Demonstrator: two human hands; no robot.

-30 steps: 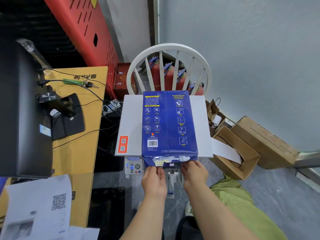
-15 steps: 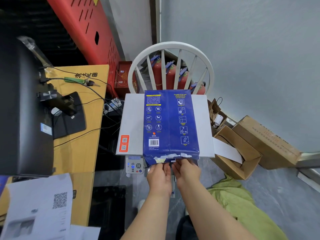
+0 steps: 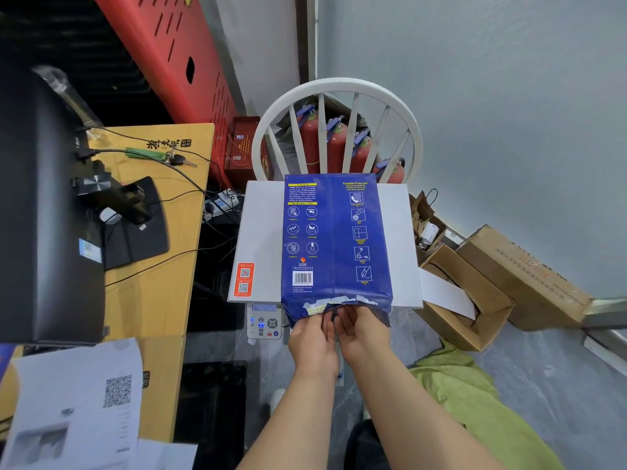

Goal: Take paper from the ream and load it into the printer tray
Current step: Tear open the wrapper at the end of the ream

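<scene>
A blue-wrapped ream of paper lies lengthwise on the flat white lid of the printer, its torn near end hanging over the front edge. My left hand pinches the torn wrapper flap at the ream's near left corner. Close beside it, my right hand has its fingers inside the torn opening, gripping the wrapper edge. The printer's control panel shows just below the lid, left of my hands. The paper tray is hidden.
The printer sits on a white spindle-back chair with red fire extinguishers behind. A wooden desk with a black monitor and cables lies left. Open cardboard boxes stand right; green cloth covers the floor nearby.
My hands came together from apart at the ream's near end. The right hand's fingers slipped into the torn opening, and the wrapper flap has lifted a little.
</scene>
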